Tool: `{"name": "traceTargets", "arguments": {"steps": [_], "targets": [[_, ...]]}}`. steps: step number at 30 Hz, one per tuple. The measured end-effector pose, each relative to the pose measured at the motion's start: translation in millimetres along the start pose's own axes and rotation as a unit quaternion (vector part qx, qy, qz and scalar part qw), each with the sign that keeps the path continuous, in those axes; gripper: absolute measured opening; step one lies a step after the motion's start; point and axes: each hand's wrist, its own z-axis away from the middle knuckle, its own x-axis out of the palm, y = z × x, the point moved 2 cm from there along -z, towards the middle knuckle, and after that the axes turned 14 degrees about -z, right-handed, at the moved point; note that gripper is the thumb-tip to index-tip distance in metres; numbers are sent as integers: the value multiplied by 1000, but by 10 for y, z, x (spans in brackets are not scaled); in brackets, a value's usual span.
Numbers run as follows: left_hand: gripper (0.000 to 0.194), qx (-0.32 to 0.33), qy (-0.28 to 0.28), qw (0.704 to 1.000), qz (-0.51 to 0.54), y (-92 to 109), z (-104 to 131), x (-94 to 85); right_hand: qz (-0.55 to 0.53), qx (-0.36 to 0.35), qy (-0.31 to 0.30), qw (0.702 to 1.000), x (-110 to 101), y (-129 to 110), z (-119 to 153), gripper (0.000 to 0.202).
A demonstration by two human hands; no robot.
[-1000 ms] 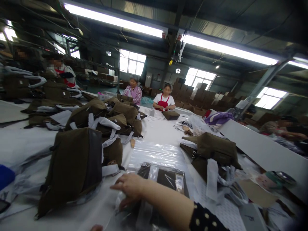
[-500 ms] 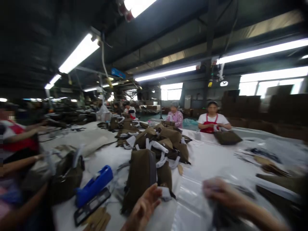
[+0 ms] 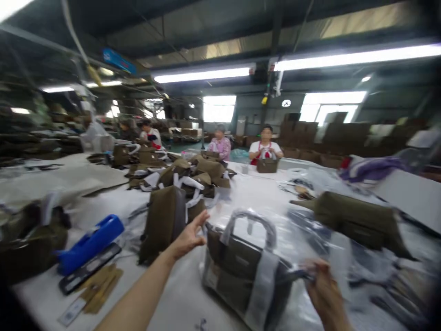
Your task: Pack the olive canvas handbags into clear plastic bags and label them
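Observation:
An olive handbag [image 3: 237,262] with an arched handle stands slightly tilted on the table in front of me, clear plastic around it. A white wrap covers part of its strap. My right hand [image 3: 322,285] is closed on a dark strap at the handbag's right side, somewhat blurred. At the handbag's upper left corner, my left hand [image 3: 191,236] has its thumb and fingers apart; whether a fingertip touches the bag I cannot tell. Just left of that hand, another olive bag [image 3: 160,220] stands upright.
A blue tape dispenser [image 3: 91,243], a black flat holder [image 3: 90,268] and brown paper tags [image 3: 103,287] lie at left. Olive bags [image 3: 186,172] are heaped mid-table. Another olive bag [image 3: 358,223] lies at right among plastic. Two people [image 3: 265,149] work across the table.
My view has swung right. My right hand has brought the handbag in front of me, and my left hand has moved to its upper left corner. A co-worker's arms at left have left the view.

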Motion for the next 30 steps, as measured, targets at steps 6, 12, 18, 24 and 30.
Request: {"name": "traceTargets", "arguments": {"steps": [6, 12, 18, 24, 30], "targets": [[97, -26, 68, 997, -19, 130, -556, -31, -108, -10, 40, 993, -203, -214, 93, 40], [46, -21, 99, 994, 27, 432, -717, -102, -95, -45, 76, 992, -254, -623, 36, 41], [50, -59, 90, 992, 60, 349, -545, -293, -54, -83, 71, 993, -145, -1220, -102, 24], [17, -115, 119, 983, 80, 465, -1062, -300, -91, 37, 150, 984, 328, -1250, -911, 19], [26, -38, 133, 988, 69, 826, -1017, -540, -106, 10, 80, 991, 394, -1593, -1101, 13]]}}
